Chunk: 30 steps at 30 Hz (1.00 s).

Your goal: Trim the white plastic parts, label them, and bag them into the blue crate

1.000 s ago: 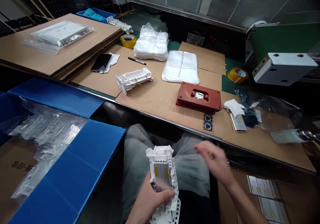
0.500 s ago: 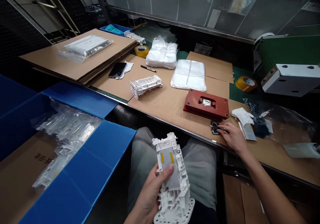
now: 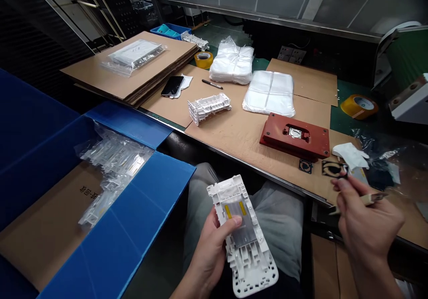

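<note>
Cardboard sheets cover the long counter (image 3: 234, 143) of this dim workshop, and a seated person works just in front of its edge. Their left hand (image 3: 210, 254) wraps around a white moulded plastic part (image 3: 242, 236), held over the lap with its clear film panel and two yellow strips facing up. Their right hand (image 3: 368, 219) is raised near the counter edge, fingers closed in a narrow pinch on a slim tan-and-metal tool (image 3: 369, 198), too blurred to name exactly. Just past those fingertips, a dark square label (image 3: 332, 169) sits close to a white cloth (image 3: 351, 155), and a second label (image 3: 305, 166) lies on the cardboard. Beyond them is a red metal fixture block (image 3: 294, 136) with a small silver piece in its central recess. To the person's left stands an open blue corrugated plastic bin (image 3: 133, 125), lined with brown cardboard (image 3: 56, 214), its flaps spread; clear bags of white plastic parts (image 3: 113, 156) are heaped inside. Another white part (image 3: 209, 107) lies unbagged on the counter. Near the far end, a smaller blue tray (image 3: 170, 30) holds teal items.
</note>
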{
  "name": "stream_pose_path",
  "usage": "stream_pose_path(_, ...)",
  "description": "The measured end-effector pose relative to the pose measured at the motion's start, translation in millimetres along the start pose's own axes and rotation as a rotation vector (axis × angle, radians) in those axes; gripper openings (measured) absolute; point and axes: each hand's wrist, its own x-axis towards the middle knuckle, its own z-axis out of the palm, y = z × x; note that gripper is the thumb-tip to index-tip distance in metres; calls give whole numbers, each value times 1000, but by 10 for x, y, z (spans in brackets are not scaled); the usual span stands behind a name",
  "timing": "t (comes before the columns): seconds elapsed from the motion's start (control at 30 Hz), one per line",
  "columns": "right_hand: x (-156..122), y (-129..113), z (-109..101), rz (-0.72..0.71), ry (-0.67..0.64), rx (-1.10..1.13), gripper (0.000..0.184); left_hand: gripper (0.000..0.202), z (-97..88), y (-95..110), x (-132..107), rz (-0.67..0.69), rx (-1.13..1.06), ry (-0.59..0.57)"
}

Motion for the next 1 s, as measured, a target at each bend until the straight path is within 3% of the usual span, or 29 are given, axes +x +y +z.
stream_pose_path(0.17,-675,-257,41,583,-287,310,42,49,-22,-13,60,60,151,49)
stream_pose_path(0.27,-900,-411,87,736,-461,414,53,54,-60,-68,120,92,211,46)
stream_pose_path(0.37,-1039,-507,171,775,-634,508,59,57,-99,-127,182,192,264,40)
stream_pose_path(0.5,-1168,-552,291,770,-825,537,66,31,-108,-124,188,422,479,-24)
stream_pose_path(0.57,-1210,-552,332,756,-882,517,69,27,-97,-98,162,486,575,-9)
stream_pose_path(1.0,-1226,-588,375,777,-876,418,76,31,-183,-137,186,617,703,112)
